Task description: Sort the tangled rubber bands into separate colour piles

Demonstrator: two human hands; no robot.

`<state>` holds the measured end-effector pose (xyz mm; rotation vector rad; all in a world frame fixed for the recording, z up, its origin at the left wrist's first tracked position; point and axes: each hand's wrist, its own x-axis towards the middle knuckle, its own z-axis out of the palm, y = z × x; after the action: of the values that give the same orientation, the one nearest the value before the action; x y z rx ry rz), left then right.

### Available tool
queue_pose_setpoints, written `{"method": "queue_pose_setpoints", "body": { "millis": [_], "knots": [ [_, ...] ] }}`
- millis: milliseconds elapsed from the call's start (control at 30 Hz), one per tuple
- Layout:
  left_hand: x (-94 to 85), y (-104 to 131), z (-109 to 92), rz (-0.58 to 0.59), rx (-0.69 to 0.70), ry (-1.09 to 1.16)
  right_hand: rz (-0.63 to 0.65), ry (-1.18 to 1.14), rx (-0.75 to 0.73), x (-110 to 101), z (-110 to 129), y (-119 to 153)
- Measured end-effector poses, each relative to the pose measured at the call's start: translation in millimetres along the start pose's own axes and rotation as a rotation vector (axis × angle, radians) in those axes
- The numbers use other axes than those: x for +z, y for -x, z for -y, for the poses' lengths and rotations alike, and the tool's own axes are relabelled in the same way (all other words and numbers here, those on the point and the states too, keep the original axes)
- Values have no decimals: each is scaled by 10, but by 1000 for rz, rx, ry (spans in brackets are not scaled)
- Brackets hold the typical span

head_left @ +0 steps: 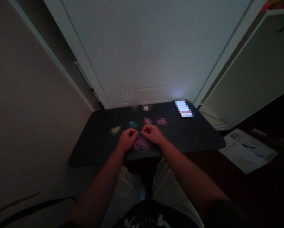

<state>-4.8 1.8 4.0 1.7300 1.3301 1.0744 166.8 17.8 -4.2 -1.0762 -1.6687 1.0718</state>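
Because the light is dim and the pieces are tiny, much of this entry stays approximate. Pile (141,144): pink and purple slivers near the table's front edge, below and between the hands; its left side partly covered by the left hand (128,138), its upper right edge close to the right hand (153,134). Single pieces cannot be told apart. Phone (184,108): far right corner of the table (179,136), lit, screen pixelated and unreadable. Clear cup (134,106): at the back, faint in outline. Dish (147,107): beside it, round, bearing a white square. Forearms: cut off below, rising inward from both lower corners.

Hands: facing each other, fingers curled, thumb and forefinger drawn narrow, fingertips nearly meeting above the pile. Whether either pinches a piece cannot be told.

Beyond the hands, left to right: yellow heap (115,129); blue heap (133,124), just past the left hand; small pink heap (147,121), just past the right; wider pink heap (161,121).
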Motion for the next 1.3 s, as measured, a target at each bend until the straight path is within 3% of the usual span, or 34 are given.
{"method": "queue_pose_setpoints", "body": {
  "millis": [500, 667, 800, 967, 1133, 1300],
  "knots": [
    [21, -14, 48, -15, 4, 96, -26, -15, -33, -34, -40, 3],
    [-34, -58, 89, -185, -5, 192, -191, -46, -11, -52, -81, -17],
    [-35, -92, 129, -318, -60, 209, -343, 198, -39, -33, -109, -2],
    [24, -136, 109, -310, -65, 60, -228, 486, -72, -21, -118, -16],
    [42, -238, 91, -347, -21, -86, -50, 518, -58, -146, -113, -38],
    [57, -333, 149, -349, 55, -280, 10, 566, -137, -183, -99, -9]
  ]
}}
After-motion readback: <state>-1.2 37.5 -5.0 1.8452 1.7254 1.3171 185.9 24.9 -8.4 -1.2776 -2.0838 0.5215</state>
